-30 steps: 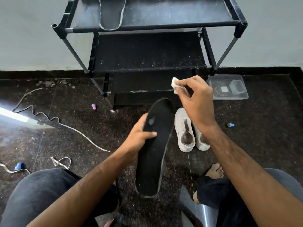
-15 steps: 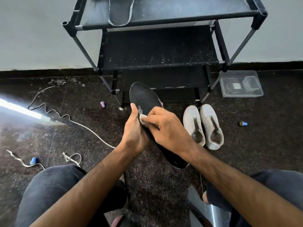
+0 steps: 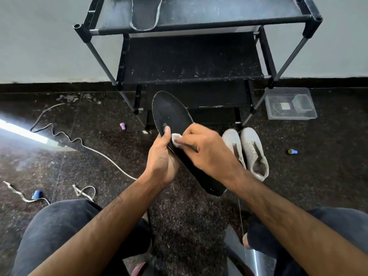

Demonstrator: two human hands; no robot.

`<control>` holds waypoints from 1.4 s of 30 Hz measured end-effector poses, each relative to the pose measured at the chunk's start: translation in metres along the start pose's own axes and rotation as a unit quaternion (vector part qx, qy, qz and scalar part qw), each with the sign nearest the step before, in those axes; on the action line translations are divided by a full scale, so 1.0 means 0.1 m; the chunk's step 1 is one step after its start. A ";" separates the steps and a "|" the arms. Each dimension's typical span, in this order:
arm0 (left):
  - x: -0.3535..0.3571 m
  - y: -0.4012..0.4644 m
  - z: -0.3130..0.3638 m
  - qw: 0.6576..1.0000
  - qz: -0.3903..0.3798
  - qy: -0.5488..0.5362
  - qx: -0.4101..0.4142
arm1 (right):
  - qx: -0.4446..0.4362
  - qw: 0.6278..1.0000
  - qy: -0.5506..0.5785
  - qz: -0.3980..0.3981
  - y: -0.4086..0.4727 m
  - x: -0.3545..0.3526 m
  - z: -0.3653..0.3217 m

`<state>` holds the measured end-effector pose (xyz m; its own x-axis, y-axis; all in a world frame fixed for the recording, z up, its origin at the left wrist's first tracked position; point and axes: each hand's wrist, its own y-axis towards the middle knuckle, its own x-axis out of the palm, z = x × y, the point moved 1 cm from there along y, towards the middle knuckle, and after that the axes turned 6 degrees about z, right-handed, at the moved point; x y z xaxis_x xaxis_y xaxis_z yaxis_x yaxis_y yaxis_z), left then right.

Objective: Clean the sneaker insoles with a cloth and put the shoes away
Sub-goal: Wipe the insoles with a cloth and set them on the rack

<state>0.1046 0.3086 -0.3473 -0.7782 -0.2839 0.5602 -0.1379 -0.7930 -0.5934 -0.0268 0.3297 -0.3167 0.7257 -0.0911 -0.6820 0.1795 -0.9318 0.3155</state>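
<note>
L hand grips black insole from below, thumb on top. R hand presses white cloth on it. White sneakers on floor, right; rack far.

- R hand, raised clear of the insole 1 s ago, is now down on it, pressing the cloth vs. its black face.
- Insole now tilts w/ toe up-left, no longer hanging near-vertical.
- L hand grips lower, thumb beside cloth.

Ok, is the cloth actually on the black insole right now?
Touching. The head view shows the right hand pinching the white cloth flat against the insole, no gap visible.
</note>
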 end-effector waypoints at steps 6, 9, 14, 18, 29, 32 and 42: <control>0.00 -0.03 -0.03 1.000 -0.011 0.019 0.009 | -0.057 0.994 -0.088 0.021 0.02 0.03 0.09; 0.01 -0.06 -0.05 0.999 -0.023 0.032 0.010 | 0.030 0.989 -0.118 0.081 0.10 -0.09 0.37; 0.00 0.00 -0.04 0.999 0.000 0.043 0.020 | 0.114 0.973 -0.037 0.196 0.13 -0.46 0.38; 0.01 -0.02 -0.06 1.000 -0.004 0.013 0.009 | -0.017 0.999 -0.004 0.035 0.01 -0.15 0.02; 0.02 -0.05 -0.09 0.998 -0.021 0.055 0.003 | 0.131 0.975 -0.047 0.175 0.13 -0.26 0.49; 0.03 -0.02 -0.05 0.998 -0.013 0.059 0.011 | 0.080 0.978 -0.001 0.194 0.15 -0.33 0.24; 0.03 -0.06 -0.16 0.995 -0.034 0.096 0.008 | 0.040 0.989 -0.070 0.127 0.16 -0.12 0.33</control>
<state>0.0937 0.3211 -0.3513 -0.8702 -0.1219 0.4773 -0.1860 -0.8158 -0.5476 -0.0544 0.3040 -0.3257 0.6398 -0.3687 -0.6743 -0.0544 -0.8969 0.4389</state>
